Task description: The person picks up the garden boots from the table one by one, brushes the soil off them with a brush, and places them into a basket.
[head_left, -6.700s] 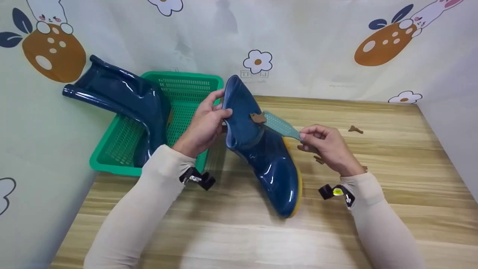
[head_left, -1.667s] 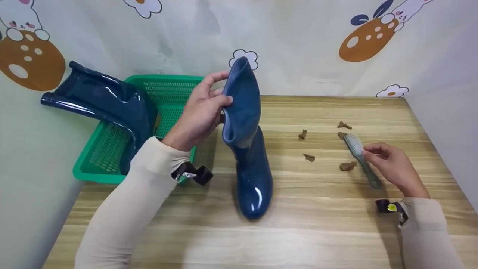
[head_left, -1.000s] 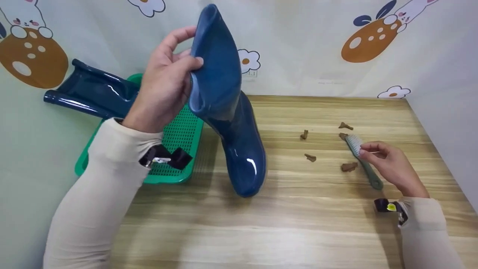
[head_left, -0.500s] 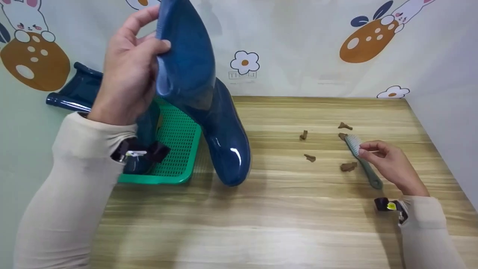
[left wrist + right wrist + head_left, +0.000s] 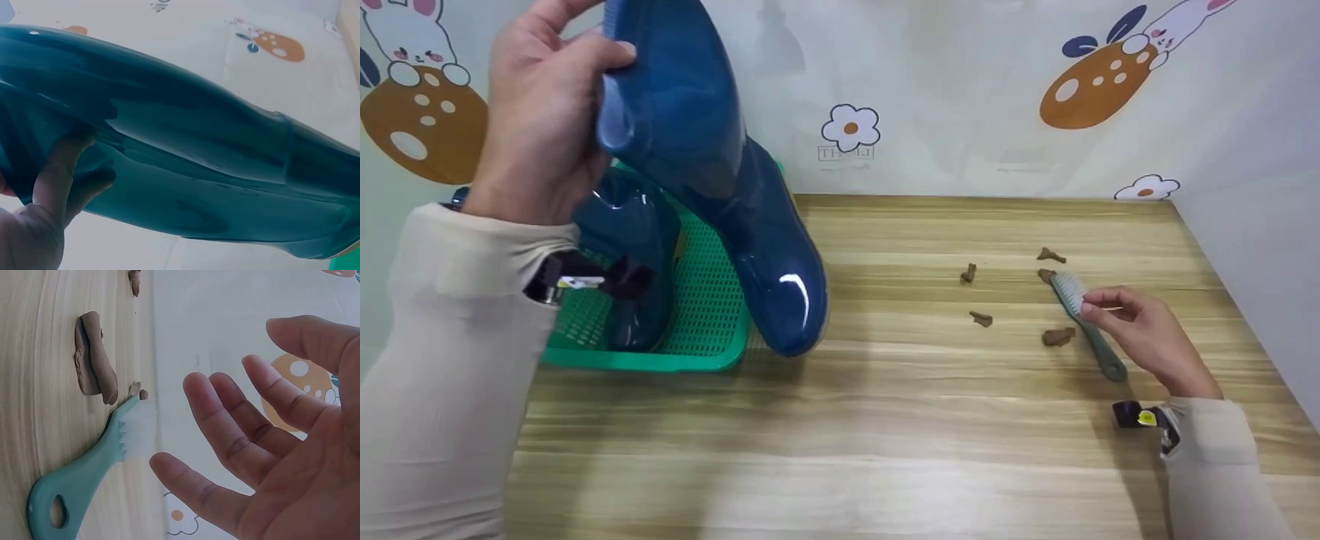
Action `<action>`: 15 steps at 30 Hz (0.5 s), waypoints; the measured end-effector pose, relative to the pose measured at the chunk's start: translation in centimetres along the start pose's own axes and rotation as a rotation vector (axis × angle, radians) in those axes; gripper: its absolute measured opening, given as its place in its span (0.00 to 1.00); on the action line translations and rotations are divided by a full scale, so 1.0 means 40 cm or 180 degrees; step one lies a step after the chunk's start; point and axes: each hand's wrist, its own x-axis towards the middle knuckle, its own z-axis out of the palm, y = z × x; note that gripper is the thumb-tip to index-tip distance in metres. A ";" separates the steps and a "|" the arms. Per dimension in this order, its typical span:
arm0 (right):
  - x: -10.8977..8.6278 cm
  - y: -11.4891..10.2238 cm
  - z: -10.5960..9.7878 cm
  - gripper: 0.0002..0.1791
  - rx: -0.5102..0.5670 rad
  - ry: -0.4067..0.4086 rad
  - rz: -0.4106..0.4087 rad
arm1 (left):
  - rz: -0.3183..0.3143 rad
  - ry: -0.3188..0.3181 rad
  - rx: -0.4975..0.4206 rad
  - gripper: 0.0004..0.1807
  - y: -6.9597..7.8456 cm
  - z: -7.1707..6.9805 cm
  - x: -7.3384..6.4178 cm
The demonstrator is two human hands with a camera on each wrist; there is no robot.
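My left hand (image 5: 547, 112) grips the upper rim of a blue rain boot (image 5: 712, 172), thumb on one side and fingers on the other. The boot hangs tilted, its toe pointing down over the right edge of a green basket (image 5: 720, 360). In the left wrist view the boot's shaft (image 5: 185, 146) fills much of the picture. A second blue rain boot (image 5: 641, 300) is in the basket, partly hidden by my left arm. My right hand (image 5: 1147, 337) hovers with loosely bent fingers beside a green scrub brush (image 5: 1099, 345), holding nothing. The brush lies bristles up on the table.
Several brown clay-like lumps lie on the right half of the wooden table (image 5: 900, 420), among them a thicker lump (image 5: 1058, 337) beside the brush and a small lump (image 5: 981, 319) further left. A patterned wall covering (image 5: 945, 97) stands behind the table.
Earlier my right hand held the brush against the boot; it now lies on the table. My left hand has lifted the boot and carried it left to the basket. The right hand has lately stayed put.
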 end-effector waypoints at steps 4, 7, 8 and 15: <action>-0.002 0.001 -0.001 0.26 -0.0017 -0.0006 -0.0023 | 0.0013 0.0146 0.0107 0.24 0.008 -0.028 0.015; -0.003 0.001 -0.001 0.27 -0.0025 -0.0027 -0.0041 | 0.0033 0.0313 0.0337 0.23 0.017 -0.047 0.031; -0.003 0.000 0.000 0.27 -0.0019 -0.0043 -0.0036 | 0.0031 0.0399 0.0458 0.23 0.021 -0.054 0.038; -0.008 -0.001 0.000 0.28 -0.0034 -0.0058 0.0014 | 0.0009 0.0877 0.0905 0.23 0.045 -0.108 0.077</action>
